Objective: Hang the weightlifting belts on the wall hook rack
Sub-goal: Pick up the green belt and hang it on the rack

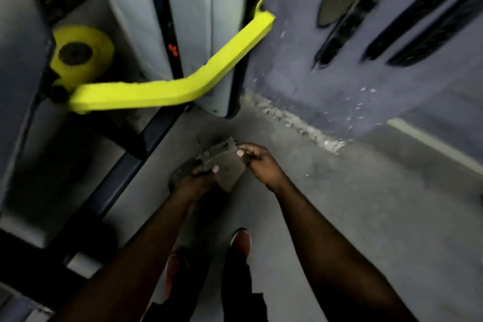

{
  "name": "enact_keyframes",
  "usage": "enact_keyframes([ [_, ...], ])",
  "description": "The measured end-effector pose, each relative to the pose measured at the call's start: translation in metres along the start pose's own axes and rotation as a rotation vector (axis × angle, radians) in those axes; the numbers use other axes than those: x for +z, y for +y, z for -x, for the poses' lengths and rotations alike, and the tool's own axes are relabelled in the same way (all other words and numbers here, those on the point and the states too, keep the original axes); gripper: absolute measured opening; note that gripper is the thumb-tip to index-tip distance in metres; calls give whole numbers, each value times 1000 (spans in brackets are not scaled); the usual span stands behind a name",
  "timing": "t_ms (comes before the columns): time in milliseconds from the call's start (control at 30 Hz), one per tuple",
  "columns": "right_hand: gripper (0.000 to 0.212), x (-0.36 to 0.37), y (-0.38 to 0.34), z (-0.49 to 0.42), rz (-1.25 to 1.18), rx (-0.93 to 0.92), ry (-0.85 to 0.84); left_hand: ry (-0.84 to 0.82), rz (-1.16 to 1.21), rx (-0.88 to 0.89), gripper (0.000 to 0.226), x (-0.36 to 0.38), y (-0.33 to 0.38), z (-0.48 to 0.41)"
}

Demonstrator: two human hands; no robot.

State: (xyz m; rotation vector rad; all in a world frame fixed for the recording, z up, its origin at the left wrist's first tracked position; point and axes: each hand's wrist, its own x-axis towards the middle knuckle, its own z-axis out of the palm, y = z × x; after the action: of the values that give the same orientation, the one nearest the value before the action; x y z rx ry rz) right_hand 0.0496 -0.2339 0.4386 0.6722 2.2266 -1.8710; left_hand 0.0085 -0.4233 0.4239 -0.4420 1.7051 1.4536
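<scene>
A worn grey-brown weightlifting belt (228, 167) is held low over the grey floor, in front of my feet. My left hand (194, 180) grips its wider part from below. My right hand (257, 161) pinches the strap end near the metal buckle (222, 146). On the blue wall at the upper right several dark belts (347, 24) hang down, their tops cut off by the frame edge. The hook rack itself is out of view.
A gym machine with a yellow lever arm (183, 86) and yellow roller (81, 54) stands to the left, its black frame rail (125, 165) running along the floor. The wall's chipped base (295, 123) meets the floor ahead. My red shoes (241, 240) are below.
</scene>
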Motion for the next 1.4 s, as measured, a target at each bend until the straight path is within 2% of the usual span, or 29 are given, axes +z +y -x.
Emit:
enact_keyframes([
  [167, 18, -88, -101, 60, -170, -54, 145, -148, -50, 292, 2, 66, 116, 82],
  [267, 39, -130, -148, 85, -202, -154, 153, -211, -143, 538, 9, 94, 183, 125],
  [367, 45, -164, -189, 105, -180, -266, 118, -309, -119, 628, 21, 128, 238, 161],
  [433, 43, -186, -219, 118, -212, -318, 156, -348, -70, 690, 18, 150, 267, 185],
  [500, 38, -209, -252, 130, -227, -362, 209, -479, 48, 705, 13, 165, 291, 205],
  [567, 29, -230, -284, 142, -194, -413, 222, -622, 156, 699, 25, 175, 309, 218],
  [633, 20, -250, -310, 153, -126, -475, 220, -687, 117, 727, 36, 188, 323, 225],
  [700, 20, -267, -330, 162, -65, -531, 238, -658, 85, 782, 35, 205, 335, 233],
  [800, 30, -289, -353, 174, 11, -634, 360, -569, 127, 916, 25, 236, 351, 257],
  [900, 19, -305, -370, 190, 53, -653, 548, -525, 202, 1038, 18, 265, 373, 287],
  [967, 10, -311, -383, 201, 169, -690, 738, -506, 277, 1089, 15, 282, 389, 306],
  [1067, 29, -321, -410, 210, 267, -758, 943, -539, 376, 1087, 9, 300, 412, 329],
  [1100, 29, -326, -417, 211, 261, -770, 951, -549, 392, 1089, 7, 304, 421, 334],
  [1167, 17, -337, -424, 209, 216, -761, 804, -564, 420, 1101, 8, 308, 438, 341],
  [1233, 34, -339, -422, 201, 246, -739, 679, -570, 440, 1110, 9, 308, 455, 345],
  [1267, 37, -336, -420, 198, 282, -759, 688, -569, 434, 1115, 9, 307, 462, 346],
  [1400, 27, -327, -429, 184, 315, -850, 857, -553, 430, 1125, 8, 303, 480, 343],
])
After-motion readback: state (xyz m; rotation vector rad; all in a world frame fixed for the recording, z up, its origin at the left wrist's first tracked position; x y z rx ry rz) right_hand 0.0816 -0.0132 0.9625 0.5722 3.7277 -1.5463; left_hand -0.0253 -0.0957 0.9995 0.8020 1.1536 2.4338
